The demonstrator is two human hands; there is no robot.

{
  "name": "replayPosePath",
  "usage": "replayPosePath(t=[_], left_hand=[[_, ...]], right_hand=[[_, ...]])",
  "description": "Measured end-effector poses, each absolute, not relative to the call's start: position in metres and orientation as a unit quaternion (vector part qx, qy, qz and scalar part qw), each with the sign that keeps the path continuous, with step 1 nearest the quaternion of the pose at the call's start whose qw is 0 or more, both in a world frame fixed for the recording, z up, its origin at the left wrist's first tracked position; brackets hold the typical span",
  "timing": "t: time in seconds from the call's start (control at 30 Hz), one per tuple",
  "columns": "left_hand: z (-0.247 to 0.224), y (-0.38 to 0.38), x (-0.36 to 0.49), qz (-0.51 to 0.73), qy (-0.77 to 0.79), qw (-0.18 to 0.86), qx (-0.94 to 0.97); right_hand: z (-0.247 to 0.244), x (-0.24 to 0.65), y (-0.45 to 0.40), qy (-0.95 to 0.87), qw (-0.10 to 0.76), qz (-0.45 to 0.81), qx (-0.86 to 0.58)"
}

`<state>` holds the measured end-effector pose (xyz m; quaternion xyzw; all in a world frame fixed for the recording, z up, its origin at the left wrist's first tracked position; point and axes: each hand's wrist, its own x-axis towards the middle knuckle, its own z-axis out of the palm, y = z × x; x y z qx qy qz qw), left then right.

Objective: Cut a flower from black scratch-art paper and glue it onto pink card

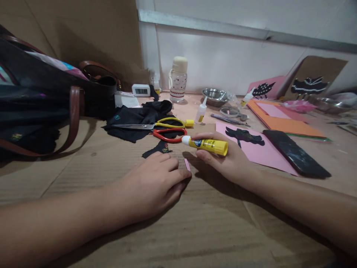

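My right hand [225, 160] is wrapped round a yellow glue stick [210, 146], held level with its white tip pointing left. My left hand [158, 178] rests on the cardboard with fingers curled. Its fingertips press on one end of a narrow pink paper strip [187, 164]. Beyond both hands lie scissors [170, 135] with one yellow and one red handle, blades over black cloth [128, 119]. A yellow cap [189, 123] sits by the yellow handle. A small black cloth scrap [156, 149] lies just past my left hand.
On the right, pink paper [275, 160] bears a black cut-out [245, 136], with a phone [297, 153] on its edge. Behind stand a glue bottle [200, 112], a water bottle [178, 80], a metal bowl [214, 96] and a digital clock [141, 90]. A dark bag [95, 93] occupies the left.
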<state>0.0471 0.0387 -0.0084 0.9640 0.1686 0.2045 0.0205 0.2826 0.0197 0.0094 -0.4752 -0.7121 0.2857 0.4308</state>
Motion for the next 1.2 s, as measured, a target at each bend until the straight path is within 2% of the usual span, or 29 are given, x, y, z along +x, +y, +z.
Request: replayPosePath(t=[0.27, 0.43, 0.53, 0.73, 0.93, 1.1, 1.2], left_hand=[[-0.008, 0.039, 0.045, 0.195, 0.178, 0.059, 0.963], [-0.009, 0.035, 0.046, 0.207, 0.163, -0.017, 0.964], [-0.008, 0.031, 0.045, 0.198, 0.143, -0.067, 0.967], [-0.008, 0.028, 0.042, 0.167, 0.137, -0.089, 0.972], [-0.005, 0.029, 0.043, 0.145, 0.138, -0.087, 0.976], [0.002, 0.03, 0.044, 0.133, 0.151, -0.065, 0.977], [0.003, 0.033, 0.044, 0.155, 0.155, -0.052, 0.974]], right_hand=[[0.004, 0.285, 0.032, -0.51, 0.51, 0.553, -0.417], [0.01, 0.286, 0.033, -0.445, 0.558, 0.569, -0.408], [0.012, 0.287, 0.032, -0.415, 0.541, 0.611, -0.402], [0.011, 0.282, 0.025, -0.387, 0.51, 0.692, -0.333], [0.018, 0.278, 0.015, -0.45, 0.445, 0.7, -0.332], [0.04, 0.277, 0.022, -0.558, 0.471, 0.556, -0.397], [0.048, 0.282, 0.03, -0.616, 0.449, 0.495, -0.418]])
